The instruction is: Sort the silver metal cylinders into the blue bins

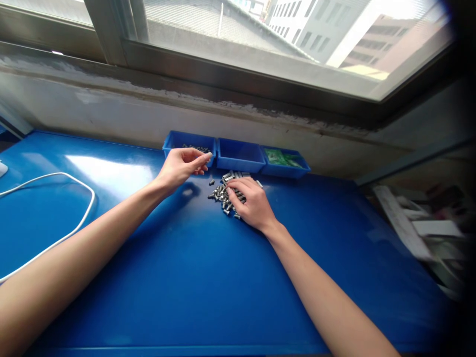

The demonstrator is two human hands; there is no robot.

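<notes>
My left hand [185, 165] is raised at the front of the left blue bin [169, 142], thumb and fingertips pinched together. Whatever may be between them is too small to make out. Inside that bin lie many small dark metal screws [197, 148]. My right hand [253, 201] rests over a pile of small metal screws [223, 194] on the blue table, its thumb apart from the bent fingers. Part of the pile is hidden beneath it. Shiny silver cylindrical pieces [231, 175] lie at the pile's far side, and one loose screw [211, 182] sits left of it.
A middle blue bin [240, 151] and a right blue bin [286, 171] with green packets [280, 157] stand against the wall. A white cable [89, 206] curves over the blue table [193, 282] on the left. Blurred items [427, 233] lie beyond the right edge.
</notes>
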